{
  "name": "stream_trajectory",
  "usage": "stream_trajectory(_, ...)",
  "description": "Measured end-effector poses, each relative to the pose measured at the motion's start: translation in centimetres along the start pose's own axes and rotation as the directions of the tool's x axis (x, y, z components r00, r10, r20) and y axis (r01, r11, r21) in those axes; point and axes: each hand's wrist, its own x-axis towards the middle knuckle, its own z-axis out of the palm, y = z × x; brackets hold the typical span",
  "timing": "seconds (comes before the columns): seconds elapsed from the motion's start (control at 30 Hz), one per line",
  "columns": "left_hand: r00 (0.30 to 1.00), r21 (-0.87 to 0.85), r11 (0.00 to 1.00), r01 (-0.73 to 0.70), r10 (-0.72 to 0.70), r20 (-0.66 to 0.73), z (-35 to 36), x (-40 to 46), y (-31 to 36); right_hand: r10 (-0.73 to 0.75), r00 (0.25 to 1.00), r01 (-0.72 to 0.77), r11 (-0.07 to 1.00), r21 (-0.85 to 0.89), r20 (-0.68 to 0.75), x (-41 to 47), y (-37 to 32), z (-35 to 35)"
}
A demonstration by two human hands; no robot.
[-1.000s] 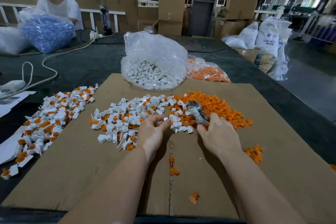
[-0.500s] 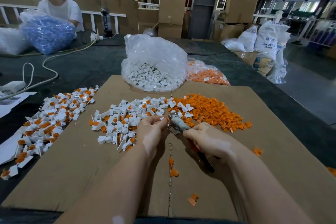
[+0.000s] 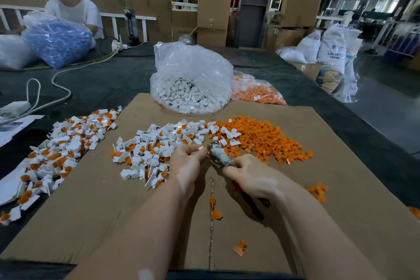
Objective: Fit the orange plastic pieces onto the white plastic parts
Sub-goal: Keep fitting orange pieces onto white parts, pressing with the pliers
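Note:
My left hand (image 3: 187, 163) pinches a small white part (image 3: 201, 148) at its fingertips. My right hand (image 3: 248, 177) grips pliers (image 3: 219, 155) whose cloth-wrapped jaws meet that part; the dark handle sticks out behind my wrist. A heap of loose orange pieces (image 3: 261, 138) lies just beyond my right hand. White parts mixed with orange ones (image 3: 154, 145) are piled beyond my left hand. A second pile of white parts with orange pieces (image 3: 66, 148) spreads over the cardboard's left edge.
The brown cardboard sheet (image 3: 113, 211) covers the dark table. Clear bags of white parts (image 3: 188, 88) and orange pieces (image 3: 256, 93) stand behind it. A few stray orange pieces (image 3: 317, 191) lie near my arms. A person (image 3: 70, 9) with a blue-filled bag sits far left.
My right hand drew the pliers back from the orange heap and brought their jaws left to the white part in my left hand, which stayed nearly in place.

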Motion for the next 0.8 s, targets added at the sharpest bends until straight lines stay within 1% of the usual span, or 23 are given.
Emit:
stream_trajectory(0.1,1.0,-0.015,1.0,0.006,-0.005,0.019,0.0,-0.1,0.1,-0.015,0.997,0.011,0.998,-0.062,-0.069,0.3,0.3,0.7)
stream_trajectory(0.37,0.999,0.054,0.998,-0.044,0.043,0.013,-0.1,0.0,-0.3,-0.03,0.982,0.012,0.995,-0.101,-0.185,0.7,1.2,1.6)
stream_trajectory(0.43,0.999,0.045,0.998,-0.048,0.048,0.008,-0.1,0.0,-0.4,-0.036,0.968,0.023,0.998,-0.056,-0.25,0.6,1.6,1.7)
stream_trajectory(0.5,0.997,0.037,0.996,-0.081,0.081,0.014,-0.2,-0.1,-0.7,-0.03,0.933,0.0,0.997,-0.082,-0.358,0.6,2.0,1.5)
stream_trajectory(0.57,0.986,0.125,0.978,-0.166,0.164,0.027,-0.4,-0.2,-1.1,-0.03,0.881,-0.067,0.98,-0.187,-0.472,0.9,2.6,1.1)
stream_trajectory(0.63,0.964,0.266,0.927,-0.266,0.259,0.059,-0.6,-0.1,-1.6,-0.042,0.827,-0.155,0.941,-0.3,-0.56,1.2,3.4,0.5)
stream_trajectory(0.7,0.946,0.38,0.867,-0.322,0.308,0.1,-0.6,0.1,-1.9,-0.065,0.8,-0.224,0.89,-0.396,-0.597,1.5,4.3,0.1)
stream_trajectory(0.8,0.94,0.455,0.824,-0.338,0.313,0.132,-0.4,0.3,-2.1,-0.087,0.789,-0.283,0.827,-0.486,-0.608,1.8,5.5,-0.3)
